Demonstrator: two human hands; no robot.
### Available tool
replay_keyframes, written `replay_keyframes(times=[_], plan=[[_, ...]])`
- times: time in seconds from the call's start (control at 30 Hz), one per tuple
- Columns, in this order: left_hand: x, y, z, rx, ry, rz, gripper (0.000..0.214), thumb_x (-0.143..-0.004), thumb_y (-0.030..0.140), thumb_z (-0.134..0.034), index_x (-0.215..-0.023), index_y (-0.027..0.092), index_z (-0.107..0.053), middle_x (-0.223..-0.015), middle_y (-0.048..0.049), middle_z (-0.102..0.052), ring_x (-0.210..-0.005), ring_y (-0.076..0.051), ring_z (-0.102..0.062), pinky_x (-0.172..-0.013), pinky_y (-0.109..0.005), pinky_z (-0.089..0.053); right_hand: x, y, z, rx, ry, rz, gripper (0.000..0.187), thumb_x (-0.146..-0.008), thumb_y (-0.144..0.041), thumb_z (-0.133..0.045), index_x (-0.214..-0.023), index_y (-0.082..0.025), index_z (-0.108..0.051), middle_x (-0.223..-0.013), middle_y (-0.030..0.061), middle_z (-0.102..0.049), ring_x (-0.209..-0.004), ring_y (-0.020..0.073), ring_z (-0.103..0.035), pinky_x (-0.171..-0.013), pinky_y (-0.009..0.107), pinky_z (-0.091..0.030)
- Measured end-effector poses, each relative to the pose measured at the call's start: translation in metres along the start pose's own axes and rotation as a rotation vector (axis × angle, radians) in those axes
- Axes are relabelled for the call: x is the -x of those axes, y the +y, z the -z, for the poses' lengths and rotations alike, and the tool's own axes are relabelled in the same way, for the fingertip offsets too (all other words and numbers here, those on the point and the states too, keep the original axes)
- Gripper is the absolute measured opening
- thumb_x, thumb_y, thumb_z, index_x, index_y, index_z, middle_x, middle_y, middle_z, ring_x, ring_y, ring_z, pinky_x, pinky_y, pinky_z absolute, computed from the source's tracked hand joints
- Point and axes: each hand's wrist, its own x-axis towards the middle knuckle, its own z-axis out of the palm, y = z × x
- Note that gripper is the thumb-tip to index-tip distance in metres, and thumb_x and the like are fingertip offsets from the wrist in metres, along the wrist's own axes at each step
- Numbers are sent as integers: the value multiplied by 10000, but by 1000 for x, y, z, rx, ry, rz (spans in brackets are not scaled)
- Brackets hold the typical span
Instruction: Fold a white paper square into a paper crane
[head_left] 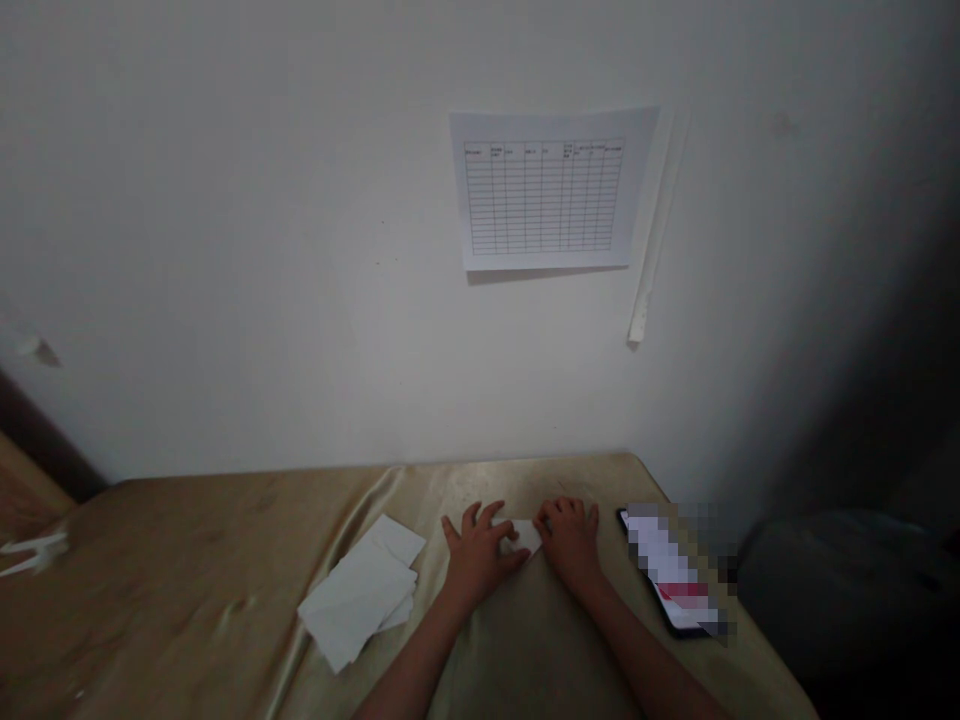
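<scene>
A small white piece of paper [526, 537] lies on the cloth-covered table between my two hands. My left hand [480, 553] grips its left part with thumb and forefinger, the other fingers spread away from it. On the opposite side, my right hand [571, 540] has its bent fingertips on the paper's right edge. Parts of the sheet are hidden under the fingers, so I cannot tell how it is folded. Left of my left forearm is a loose stack of white paper sheets [365, 590], fanned unevenly.
A phone [660, 570] with a lit, partly blurred screen lies to the right. The table has a wrinkled gold cloth [202, 570]. A printed table sheet [544, 195] hangs on the wall, beside a white strip [651, 270]. A dark rounded shape [847, 590] stands beyond the right edge.
</scene>
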Motion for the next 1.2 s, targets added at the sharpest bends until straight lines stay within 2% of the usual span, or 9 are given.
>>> replay_keyframes(times=[0.2,0.33,0.53,0.73,0.9,1.03,1.2], plan=[[0,3,-1,-36,11,-31,335,-747,545,-721,-1041,388,-682,-1499,48,-450,-1422,-367,-266,-1080,-780,31,0,0,0,3,3,3,156,-943,-326,-516,-976,-259,-653,-1093,65,-660,-1139,269,-490,-1077,568,-146],[0,5,0,-29,-13,-18,455,-743,541,-729,-1183,483,-625,-1521,50,-416,-1424,-353,-272,-1087,-771,33,0,0,0,-15,4,16,150,-939,-331,-526,-973,-264,-656,-1087,60,-657,-1138,271,-486,-1081,580,-133],[0,4,2,-38,-82,5,421,-760,601,-681,-1175,563,-621,-1545,76,-378,-1441,-380,-242,-1085,-771,33,5,1,2,-13,32,19,175,-938,-348,-524,-1003,-275,-669,-1093,66,-640,-1144,273,-482,-1098,564,-120],[0,3,1,-23,-60,2,437,-751,626,-673,-1180,569,-617,-1540,63,-391,-1440,-390,-247,-1074,-783,33,20,11,14,-67,9,105,355,-868,-374,-594,-1206,-269,-618,-1205,101,-605,-1167,283,-496,-1130,508,-138],[0,4,0,3,-45,9,398,-773,618,-651,-1166,556,-635,-1536,59,-400,-1440,-380,-252,-1084,-772,42,28,11,26,-87,29,136,474,-784,-413,-667,-1225,-249,-608,-1269,115,-578,-1231,308,-462,-1154,486,-114],[0,5,1,3,-52,25,386,-787,615,-631,-1165,539,-646,-1538,55,-398,-1443,-378,-243,-1097,-758,36,28,8,28,-82,30,103,531,-750,-443,-692,-1232,-238,-609,-1268,123,-580,-1216,315,-475,-1144,465,-154],[-1,5,1,-16,-64,16,407,-773,609,-649,-1175,556,-629,-1546,62,-384,-1445,-380,-240,-1086,-770,38,26,5,23,-45,63,91,491,-754,-410,-678,-1208,-237,-613,-1255,119,-584,-1212,312,-476,-1143,492,-136]])
